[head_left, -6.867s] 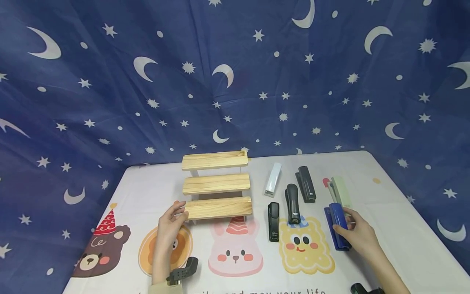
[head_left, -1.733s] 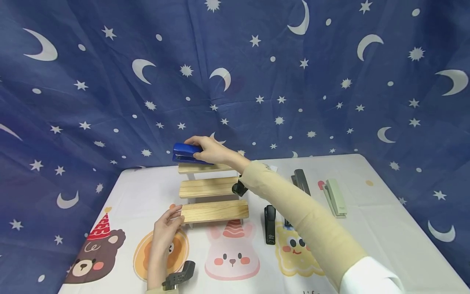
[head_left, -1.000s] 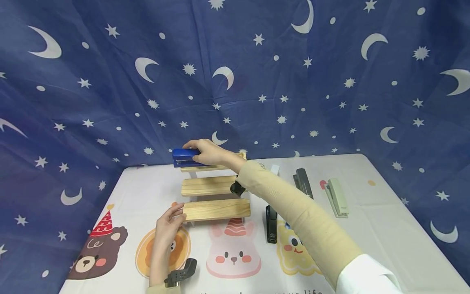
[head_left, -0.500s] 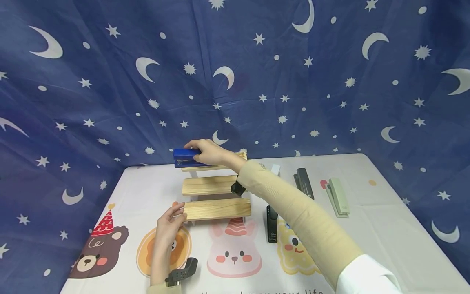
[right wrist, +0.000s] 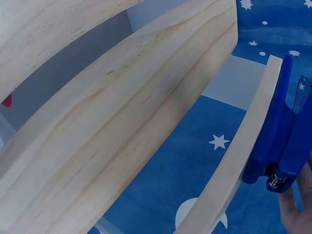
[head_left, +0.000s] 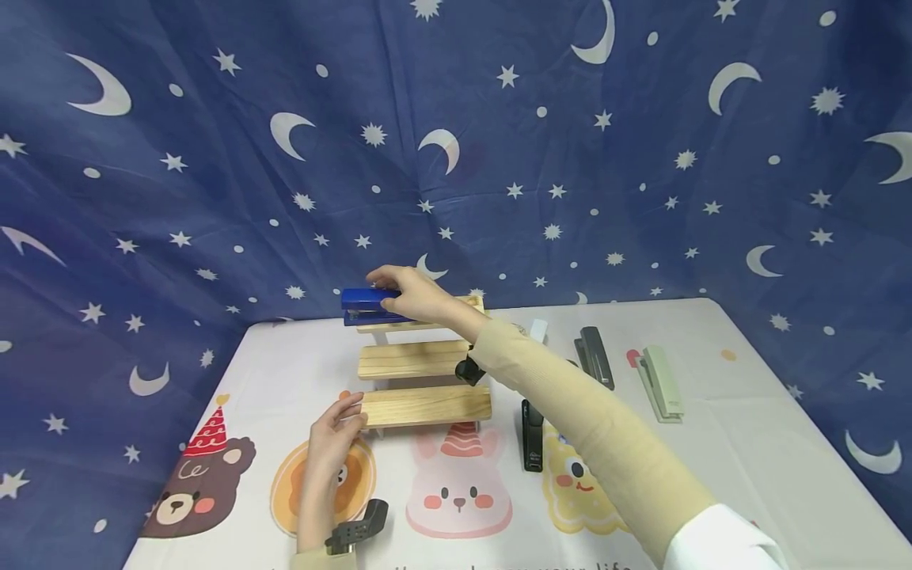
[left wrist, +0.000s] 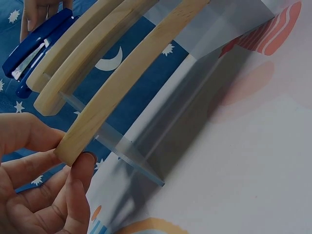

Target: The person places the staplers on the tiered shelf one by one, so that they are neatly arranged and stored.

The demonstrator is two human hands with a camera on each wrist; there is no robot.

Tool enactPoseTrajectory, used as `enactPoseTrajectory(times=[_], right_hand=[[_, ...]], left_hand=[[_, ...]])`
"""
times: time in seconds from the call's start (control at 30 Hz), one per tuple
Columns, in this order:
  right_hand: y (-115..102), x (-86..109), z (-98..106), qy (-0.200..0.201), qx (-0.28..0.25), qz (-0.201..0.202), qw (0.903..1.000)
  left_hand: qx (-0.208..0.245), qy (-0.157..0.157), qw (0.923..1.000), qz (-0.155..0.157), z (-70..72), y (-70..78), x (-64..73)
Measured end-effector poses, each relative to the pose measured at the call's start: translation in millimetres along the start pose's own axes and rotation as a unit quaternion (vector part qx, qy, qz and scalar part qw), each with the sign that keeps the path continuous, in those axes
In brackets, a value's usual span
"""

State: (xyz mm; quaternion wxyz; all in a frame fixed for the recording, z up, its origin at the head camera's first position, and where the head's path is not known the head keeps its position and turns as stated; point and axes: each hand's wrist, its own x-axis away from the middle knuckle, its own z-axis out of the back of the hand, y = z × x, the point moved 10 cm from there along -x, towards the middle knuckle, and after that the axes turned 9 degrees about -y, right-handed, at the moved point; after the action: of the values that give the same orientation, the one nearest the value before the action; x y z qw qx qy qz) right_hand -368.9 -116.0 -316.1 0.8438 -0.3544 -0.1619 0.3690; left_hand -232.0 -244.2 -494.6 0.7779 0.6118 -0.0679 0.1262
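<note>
Tablecloth [head_left: 762, 467], white and rounded at its far right corner, spreads before a dark blue backdrop [head_left: 399, 79] printed with white moons, stars and dots; the fabric hangs in shallow creases behind the far edge and along both sides. Across the near part of the cloth run printed figures: a brown bear [head_left: 188, 499] in a red party hat, a round orange figure [head_left: 288, 483], a pink rabbit [head_left: 459, 514] and a yellow biscuit [head_left: 577, 514], the last partly covered by a beige sleeve [head_left: 584, 404]. Near the far edge, left of centre, stands a three-tier stand [head_left: 416, 360] with pale wooden boards on clear supports [left wrist: 131, 156], its shadow falling on the cloth. The left hand [head_left: 333, 434] pinches the left end of the lowest board between thumb and fingers. The right hand [head_left: 409, 291] grips a blue stapler [head_left: 363, 299], which lies along the top board, its left end projecting slightly past the wood. To the right, on the cloth, lie a pale green stapler [head_left: 661, 384], a dark grey stapler [head_left: 596, 358], a black stapler [head_left: 532, 439] and a white object [head_left: 539, 330] half hidden by the sleeve.
</note>
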Motion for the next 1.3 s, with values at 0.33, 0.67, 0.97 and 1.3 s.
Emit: enactPoseTrajectory(times=[0.33, 0.67, 0.97, 1.3], right_hand=[[-5.5, 13.7, 10.6, 0.023, 0.001, 0.029, 0.9993], [-12.3, 37.0, 24.7, 0.05, 0.028, 0.039, 0.9976], [-16.9, 62.1, 34.4, 0.072, 0.043, 0.067, 0.9942], [-13.6, 93.2, 36.6, 0.068, 0.072, 0.075, 0.9922]], left_hand=[[-0.002, 0.004, 1.0, -0.007, -0.2, 0.4, 0.2], [0.007, 0.008, 0.9999, -0.003, -0.7, -0.8, -0.6], [0.002, 0.011, 0.9999, -0.005, 0.4, -0.4, -0.8], [0.003, 0.012, 0.9999, -0.008, 0.3, -0.5, -0.7]])
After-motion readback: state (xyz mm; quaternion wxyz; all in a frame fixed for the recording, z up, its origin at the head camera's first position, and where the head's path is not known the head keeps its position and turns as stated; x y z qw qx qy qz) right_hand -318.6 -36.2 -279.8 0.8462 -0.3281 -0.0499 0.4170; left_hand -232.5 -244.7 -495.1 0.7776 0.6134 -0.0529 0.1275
